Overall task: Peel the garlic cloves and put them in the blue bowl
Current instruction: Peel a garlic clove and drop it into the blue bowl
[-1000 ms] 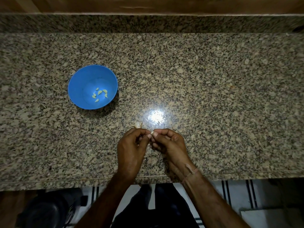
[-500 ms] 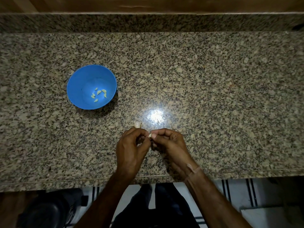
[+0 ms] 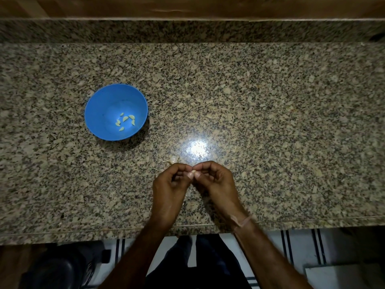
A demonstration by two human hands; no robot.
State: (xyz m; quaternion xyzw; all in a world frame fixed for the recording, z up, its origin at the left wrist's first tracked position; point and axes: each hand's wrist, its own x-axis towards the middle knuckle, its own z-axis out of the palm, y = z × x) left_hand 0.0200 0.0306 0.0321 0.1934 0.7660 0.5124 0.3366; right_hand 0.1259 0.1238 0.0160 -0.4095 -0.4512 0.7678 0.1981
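Observation:
A blue bowl (image 3: 98,109) stands on the granite counter at the left, with several pale peeled garlic cloves (image 3: 125,121) lying in its bottom. My left hand (image 3: 169,189) and my right hand (image 3: 217,184) meet near the counter's front edge. Both pinch one small pale garlic clove (image 3: 193,171) between their fingertips; most of it is hidden by the fingers. Just beyond my left hand a bit of garlic with papery skin (image 3: 172,159) lies on the counter.
The speckled granite counter (image 3: 270,122) runs the full width, with a raised granite backsplash (image 3: 187,30) behind it. A bright light reflection (image 3: 196,150) shines just past my hands. A dark object (image 3: 56,268) sits on the floor below the counter's front edge.
Both hands stay together at the same spot on the clove, with only small shifts of the fingertips. The bowl has not moved.

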